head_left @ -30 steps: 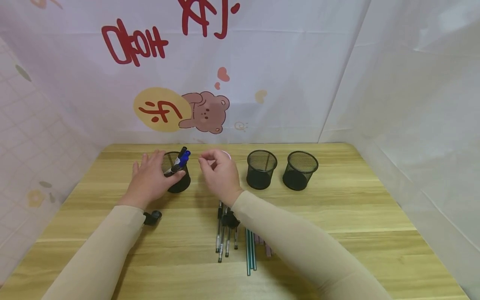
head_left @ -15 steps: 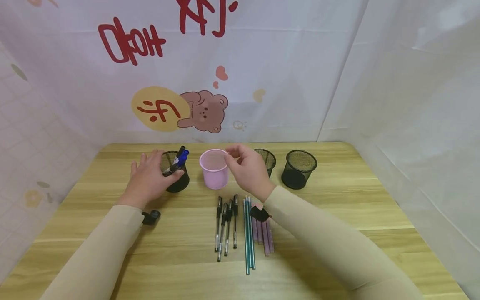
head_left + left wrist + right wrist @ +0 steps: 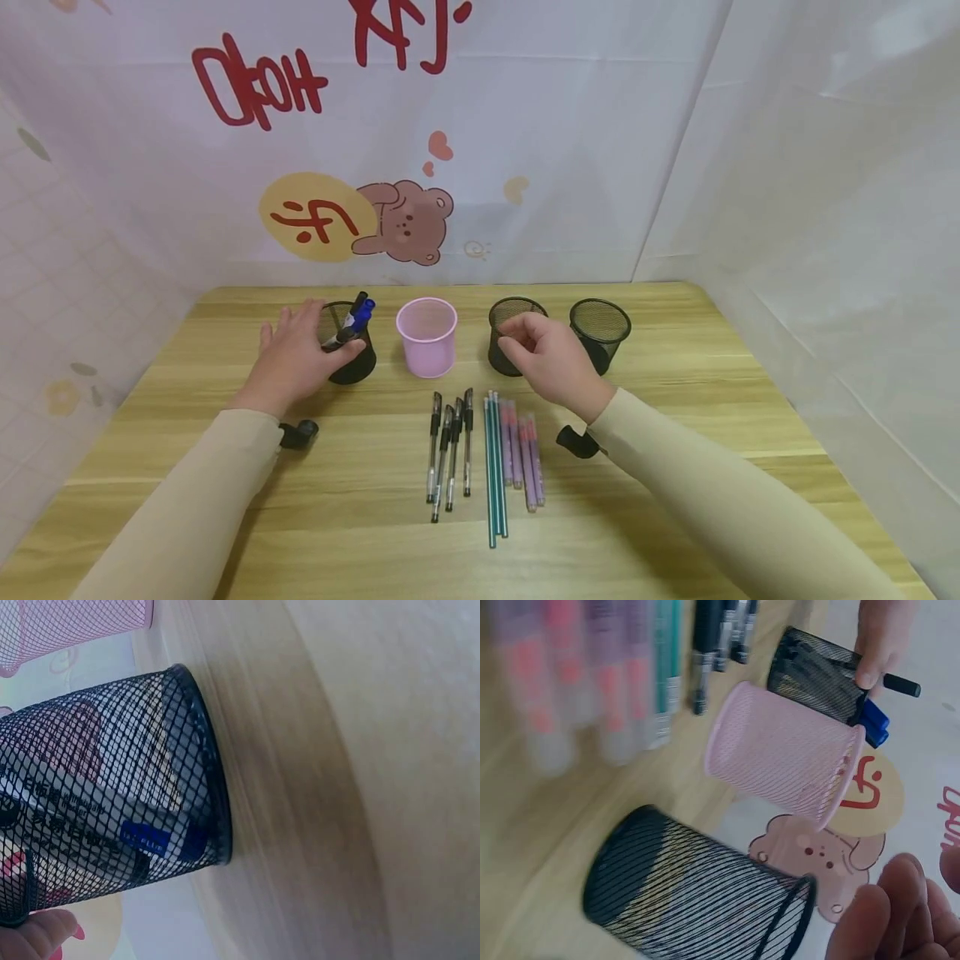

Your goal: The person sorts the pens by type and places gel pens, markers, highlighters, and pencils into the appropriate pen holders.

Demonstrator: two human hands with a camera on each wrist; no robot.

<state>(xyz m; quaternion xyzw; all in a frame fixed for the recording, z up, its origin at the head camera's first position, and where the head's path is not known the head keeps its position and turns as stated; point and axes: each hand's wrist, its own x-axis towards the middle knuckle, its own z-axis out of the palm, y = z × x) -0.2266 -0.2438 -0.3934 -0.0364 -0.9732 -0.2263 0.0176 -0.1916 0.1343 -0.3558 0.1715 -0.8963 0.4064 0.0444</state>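
L hand (image 3: 292, 358), spread, touches leftmost blk cup (image 3: 352, 367) w/ markers (image 3: 362, 317). R hand (image 3: 553, 358), loosely curled, hovers nr middle blk cup (image 3: 697, 877).

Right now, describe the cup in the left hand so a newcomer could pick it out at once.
On the pale wood-grain table, find the row of four round mesh cups near its far edge. At the row's left end, the person's left hand grips a black mesh cup. Unlike its neighbours, it has blue- and black-capped markers leaning in it.
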